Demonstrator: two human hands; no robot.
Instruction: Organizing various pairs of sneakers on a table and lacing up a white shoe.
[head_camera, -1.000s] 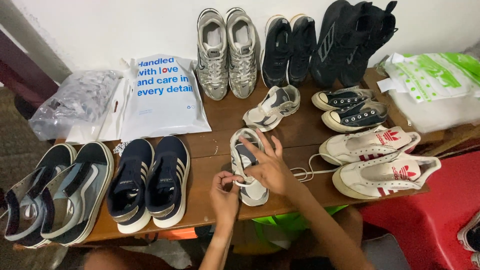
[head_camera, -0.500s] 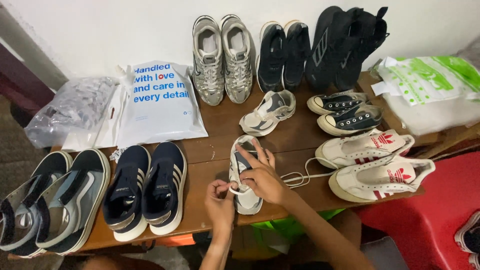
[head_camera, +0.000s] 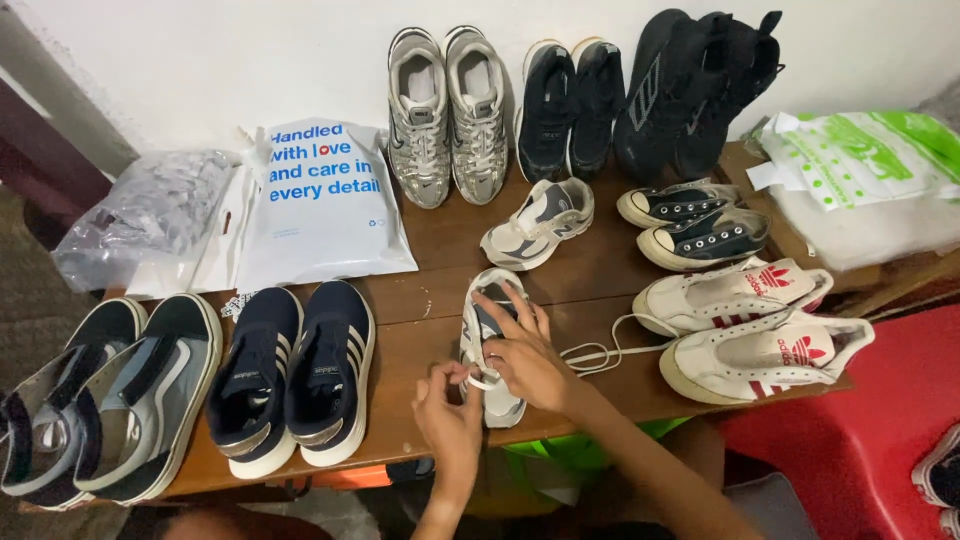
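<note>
Two hands sit on one small grey-and-white sneaker (head_camera: 492, 345) at the near edge of the wooden table (head_camera: 430, 330), and from my remote seat little has shifted in the last second: the shoe lay in the same spot between the navy pair and the white pair a second ago, and both hands were already on it. Going left to right, the grey strap shoes (head_camera: 95, 400) and the navy striped pair (head_camera: 290, 375) have not moved. My left hand (head_camera: 447, 415) has its thumb and forefinger pinched together on the white lace (head_camera: 478, 378) near the shoe's near end; half a second ago it gripped the same place. My right hand (head_camera: 525, 355) lies over the middle of the shoe, fingers spread apart and pressing down on the tongue area, a touch flatter than before. A loose lace (head_camera: 600, 352) trails right toward the white low-tops with red marks (head_camera: 760, 330), as it did earlier. I judge the lacing work is still mid-way, not finished.
</note>
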